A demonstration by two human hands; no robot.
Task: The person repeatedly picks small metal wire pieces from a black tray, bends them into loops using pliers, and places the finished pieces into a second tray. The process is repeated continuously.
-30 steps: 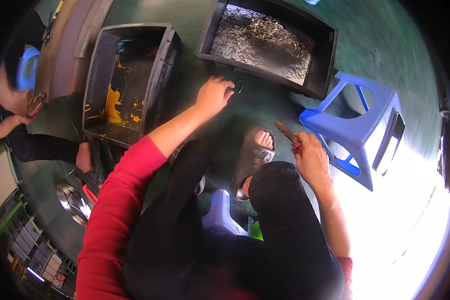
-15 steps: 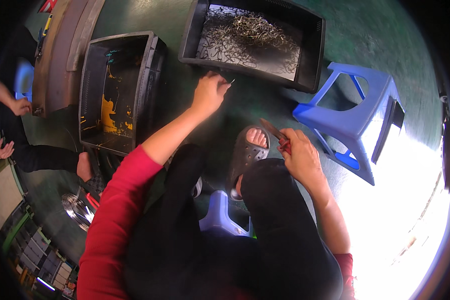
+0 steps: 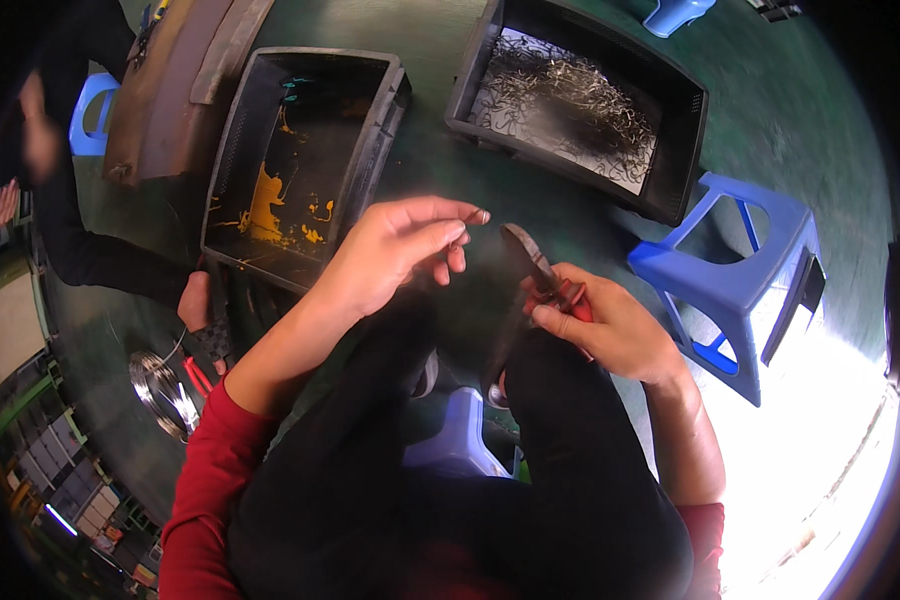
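My right hand (image 3: 615, 325) is closed round the red handles of a pair of pliers (image 3: 528, 258), whose dark jaws point up and to the left. Facing the jaws, my left hand (image 3: 390, 250) is held above my knees with its index finger stretched out and the thumb a little apart. I see nothing between its fingers. Beyond both hands, to the right, a black crate (image 3: 580, 180) holds a heap of small bent metal pieces (image 3: 580, 90) on a white sheet.
A black crate (image 3: 315, 160) with yellow stains stands ahead on the left, beside wooden boards (image 3: 175, 100). A blue stool (image 3: 730, 260) is at the right. At the lower left lies a coil of wire (image 3: 160, 395) near red handles (image 3: 197, 377). Another person's leg (image 3: 120, 260) reaches in from the left.
My left hand has drawn back from the metal-piece crate toward the pliers, its fingers opening from a pinch with a thin bright piece. The view has shifted, so the crates appear farther right.
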